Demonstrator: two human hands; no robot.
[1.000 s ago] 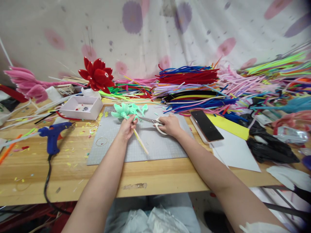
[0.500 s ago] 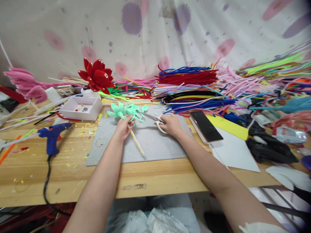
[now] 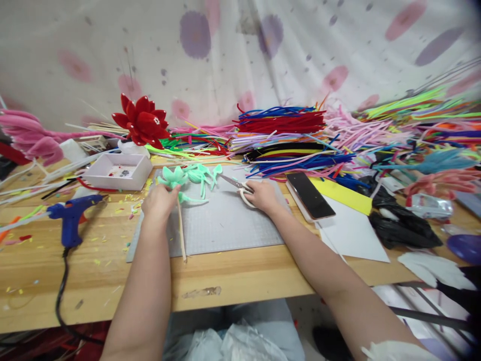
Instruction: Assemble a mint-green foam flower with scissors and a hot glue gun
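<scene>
My left hand (image 3: 161, 201) is closed around the base of a mint-green pipe-cleaner flower (image 3: 173, 175), low over the left part of the grey cutting mat (image 3: 225, 225). Its pale, thin stem (image 3: 182, 230) slants down past the mat's front edge. One green strand sticks out to the right beneath the flower. Several looped green pipe-cleaner pieces (image 3: 199, 174) lie beside it on the mat. My right hand (image 3: 262, 195) grips a pair of scissors (image 3: 246, 191) by the white handles, the blades pointing left toward these pieces. Whether the blades are fully closed is hard to make out.
A blue glue gun (image 3: 73, 218) and a white box (image 3: 117, 171) stand at left, near a red flower (image 3: 143, 120). Bundles of coloured pipe cleaners (image 3: 281, 123) line the back. A phone (image 3: 310, 195), paper (image 3: 351, 233) and a black bag (image 3: 402, 225) are at right.
My left hand has moved left and turned over, carrying the flower away from the loose green pieces; its stem now hangs more upright. My right hand still holds the scissors over the mat.
</scene>
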